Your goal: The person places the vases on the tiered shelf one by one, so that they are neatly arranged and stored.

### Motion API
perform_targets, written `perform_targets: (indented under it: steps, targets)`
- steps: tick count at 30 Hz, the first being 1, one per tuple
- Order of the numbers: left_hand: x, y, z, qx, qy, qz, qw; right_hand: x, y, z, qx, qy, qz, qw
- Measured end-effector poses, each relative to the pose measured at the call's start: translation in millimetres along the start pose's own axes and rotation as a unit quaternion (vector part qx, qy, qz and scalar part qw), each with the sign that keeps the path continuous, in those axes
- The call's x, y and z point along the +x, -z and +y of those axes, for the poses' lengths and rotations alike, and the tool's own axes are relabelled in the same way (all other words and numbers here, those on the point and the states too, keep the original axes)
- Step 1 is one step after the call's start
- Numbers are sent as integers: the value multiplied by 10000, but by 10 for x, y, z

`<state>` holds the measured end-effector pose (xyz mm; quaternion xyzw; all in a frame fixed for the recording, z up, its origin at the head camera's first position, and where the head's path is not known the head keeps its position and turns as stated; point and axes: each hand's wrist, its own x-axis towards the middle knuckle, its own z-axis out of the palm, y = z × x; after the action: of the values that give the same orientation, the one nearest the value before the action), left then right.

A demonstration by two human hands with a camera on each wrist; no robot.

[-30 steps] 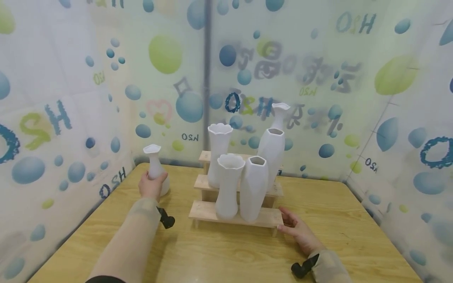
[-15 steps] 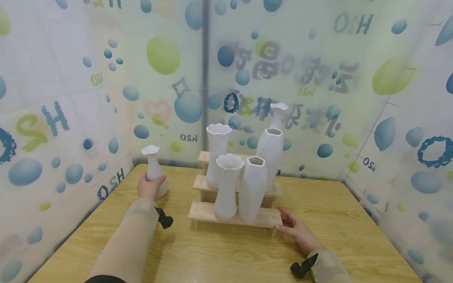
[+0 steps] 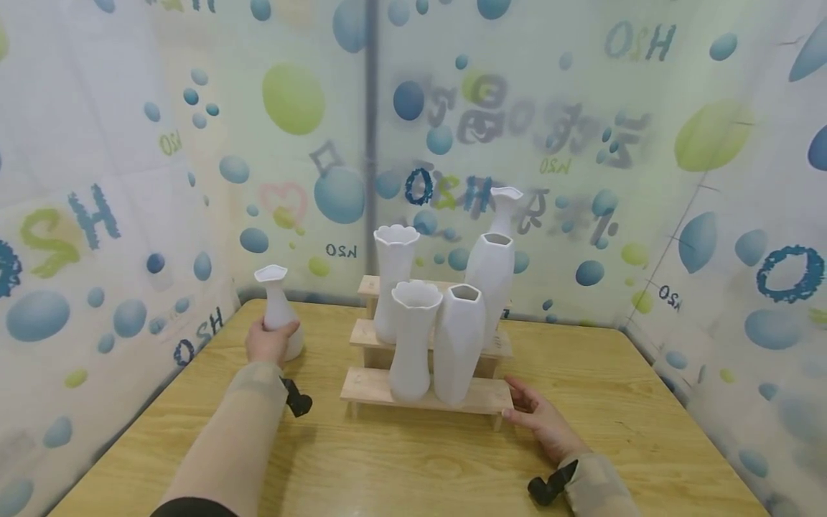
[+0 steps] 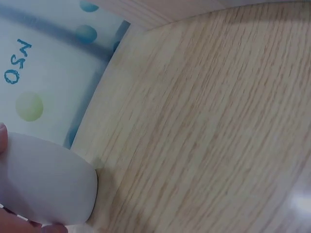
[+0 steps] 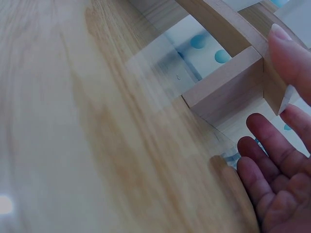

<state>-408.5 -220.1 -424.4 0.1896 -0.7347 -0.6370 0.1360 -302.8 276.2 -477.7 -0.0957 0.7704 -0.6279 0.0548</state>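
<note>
In the head view my left hand (image 3: 268, 345) holds a white narrow-necked vase (image 3: 278, 310) by its body, upright at the table's left. The vase's rounded lower body (image 4: 48, 182) fills the lower left of the left wrist view, its base at the tabletop. At the right end of the stepped wooden stand (image 3: 362, 386), my right hand (image 3: 548, 427) pinches the lowest board's end between thumb and index finger. Its other fingers spread loosely below in the right wrist view. On the lowest step stand a scalloped vase (image 3: 411, 352) and a faceted vase (image 3: 457, 352), both white.
The middle step bears another scalloped vase (image 3: 394, 280) and another faceted vase (image 3: 494, 276). Behind them rises a flared-neck vase (image 3: 506, 208), its lower part hidden. A wood-grain table (image 3: 400, 467) carries everything, with patterned curtains (image 3: 549, 108) around its back and sides.
The whole head view has shifted slightly left. Both hands keep their holds, and the vases and stand stay in place relative to each other.
</note>
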Motion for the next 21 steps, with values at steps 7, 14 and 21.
perform_targets:
  steps: [7,14,21]
  targets:
    - [-6,40,12,47,-12,-55,10000,14,0,22,-35,-55,102,9999]
    - [10,61,-3,157,-28,-90,9998,10,-2,9,0,-23,111,9999]
    - [42,87,-7,271,-33,-156,9995,4,-5,17,10,-31,156,9999]
